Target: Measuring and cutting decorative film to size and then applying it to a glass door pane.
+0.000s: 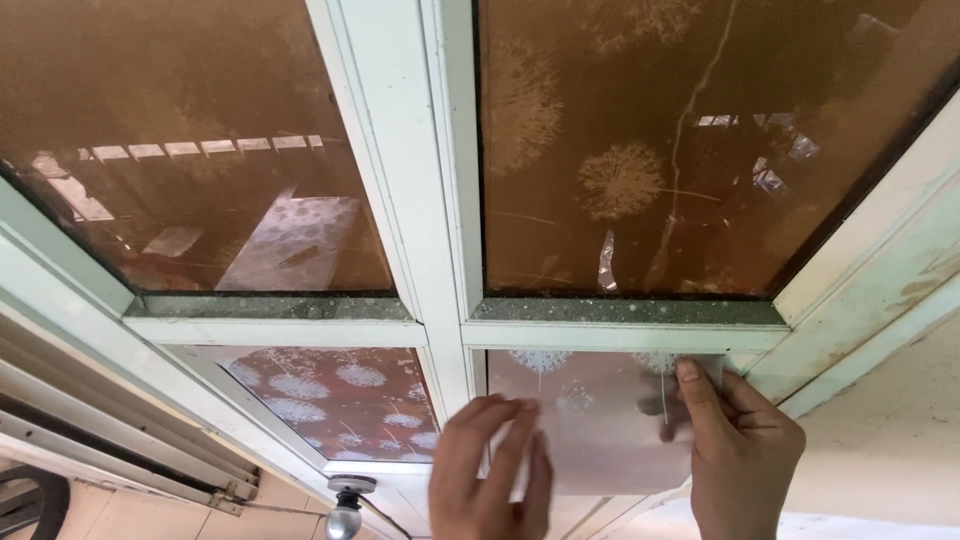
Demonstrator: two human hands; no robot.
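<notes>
A frosted film sheet (610,440) with white dandelion prints lies over the lower right glass pane of a white-framed door. My left hand (490,475) presses flat on the sheet's lower left part, fingers together and pointing up. My right hand (735,450) holds the sheet's upper right corner against the pane, fingertip at the top edge near the white crossbar (620,335).
The lower left pane (340,400) carries the same dandelion film. Two large brown-tinted upper panes (200,150) show reflections. A white vertical frame bar (430,200) splits the panes. A metal door knob (345,510) sits at the bottom left, and sliding rails (120,440) run beside it.
</notes>
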